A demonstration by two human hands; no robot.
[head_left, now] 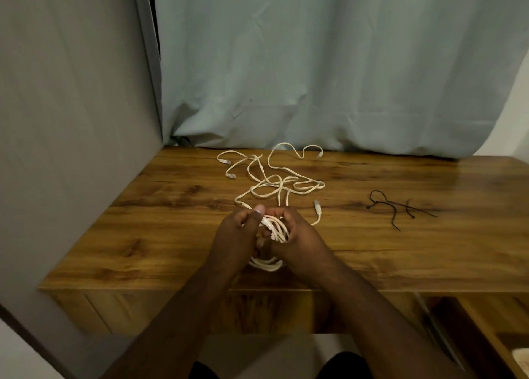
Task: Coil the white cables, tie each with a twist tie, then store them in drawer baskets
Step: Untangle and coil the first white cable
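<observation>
I see a white cable coil (pixel 272 237) gripped between my left hand (pixel 237 235) and right hand (pixel 297 235), fingers curled round it, above the desk (pixel 143 235). Loose white cables (pixel 274 178) tangled behind; black twist ties (pixel 398 206) right. No readable writing.

The counter (pixel 400 249), filling the middle of the frame, is wood-grain with dark streaks and a slight gloss that catches light at its right end. The white cables (pixel 274 181) on it look like smooth plastic with a soft sheen. The twist ties (pixel 395 206), to the right, are thin, black and matt. Across the upper frame hangs a pale, creased cloth curtain (pixel 315 63).
</observation>
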